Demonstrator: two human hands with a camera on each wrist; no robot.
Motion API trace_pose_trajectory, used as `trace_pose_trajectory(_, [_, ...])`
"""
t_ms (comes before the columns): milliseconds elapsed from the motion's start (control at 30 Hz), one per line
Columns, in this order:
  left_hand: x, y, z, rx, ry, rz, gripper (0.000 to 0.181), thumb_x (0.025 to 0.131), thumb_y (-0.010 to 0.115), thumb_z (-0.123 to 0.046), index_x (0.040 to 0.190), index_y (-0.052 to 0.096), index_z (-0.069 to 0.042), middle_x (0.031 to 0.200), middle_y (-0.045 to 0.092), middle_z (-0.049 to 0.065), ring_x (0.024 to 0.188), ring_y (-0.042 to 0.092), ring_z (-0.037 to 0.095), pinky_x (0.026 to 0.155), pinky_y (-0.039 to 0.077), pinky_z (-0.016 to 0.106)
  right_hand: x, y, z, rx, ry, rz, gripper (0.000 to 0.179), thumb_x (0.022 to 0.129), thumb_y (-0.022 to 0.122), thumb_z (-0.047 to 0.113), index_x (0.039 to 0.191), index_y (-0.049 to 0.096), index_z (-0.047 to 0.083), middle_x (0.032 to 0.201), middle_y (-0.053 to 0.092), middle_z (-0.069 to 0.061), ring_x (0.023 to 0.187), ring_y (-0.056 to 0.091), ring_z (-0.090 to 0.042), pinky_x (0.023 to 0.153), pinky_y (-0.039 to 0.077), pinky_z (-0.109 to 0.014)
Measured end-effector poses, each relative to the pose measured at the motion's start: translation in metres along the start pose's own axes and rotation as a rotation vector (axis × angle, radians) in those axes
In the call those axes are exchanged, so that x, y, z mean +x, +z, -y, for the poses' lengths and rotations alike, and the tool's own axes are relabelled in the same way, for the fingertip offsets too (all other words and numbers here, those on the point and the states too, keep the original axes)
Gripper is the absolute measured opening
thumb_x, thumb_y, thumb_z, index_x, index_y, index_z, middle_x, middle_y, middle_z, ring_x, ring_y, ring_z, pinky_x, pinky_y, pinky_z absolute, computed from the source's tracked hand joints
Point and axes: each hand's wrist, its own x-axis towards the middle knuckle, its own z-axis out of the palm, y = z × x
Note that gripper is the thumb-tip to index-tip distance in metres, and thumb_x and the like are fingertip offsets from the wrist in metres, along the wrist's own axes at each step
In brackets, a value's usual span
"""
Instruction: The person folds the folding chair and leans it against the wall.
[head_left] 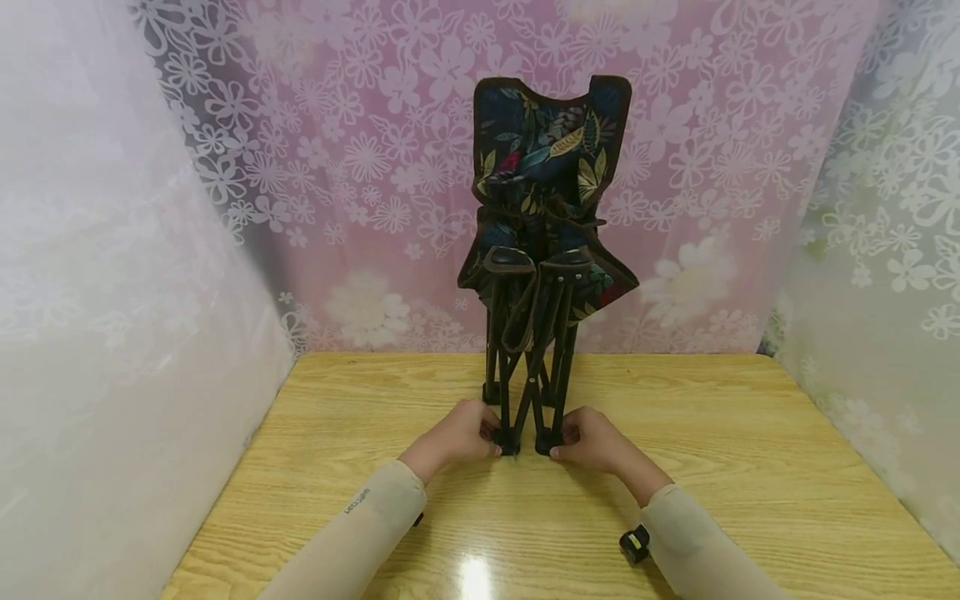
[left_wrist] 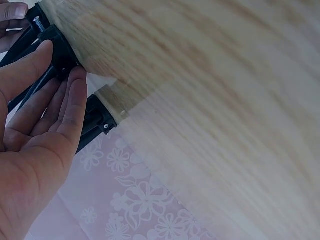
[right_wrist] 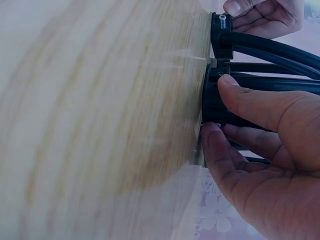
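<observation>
A folding camp chair (head_left: pixel 534 167) with dark, leaf-printed fabric stands upright on the table, its black legs drawn close together. At the base of its front left leg, my left hand (head_left: pixel 459 437) pinches the black plastic foot (left_wrist: pixel 62 52) between thumb and fingers. My right hand (head_left: pixel 597 442) grips the other front foot (right_wrist: pixel 214 100) in the same way, thumb on one side and fingertips on the other. Both feet sit at the tabletop, a small gap between them. Crossed leg tubes (head_left: pixel 532 380) rise above the hands to the bunched seat fabric.
The wood-grain table (head_left: pixel 360 400) runs back to a pink floral curtain (head_left: pixel 360 167) close behind the chair. Pale curtains hang on the left (head_left: pixel 112 250) and right (head_left: pixel 885 292). The chair's rear feet (head_left: pixel 491 393) stand farther back on the table.
</observation>
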Motion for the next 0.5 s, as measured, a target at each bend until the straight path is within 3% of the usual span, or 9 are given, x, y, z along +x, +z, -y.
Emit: trace_pose_trajectory(500, [0.0034,-0.0006,0.0025,-0.01,0.002,-0.004,0.038,0.085,0.086,-0.003,0.12,0.076,0.007,0.115,0.077,0.019,0.103,0.076,0.028,0.089,0.065,0.037,0.0008,0.0001,0.001,0.011,0.022,-0.018,0.026,0.087,0.089,0.012,0.08,0.066,0.003,0.076,0.059,-0.003,0.07,0.049,-0.016,0.064,0.045,-0.032])
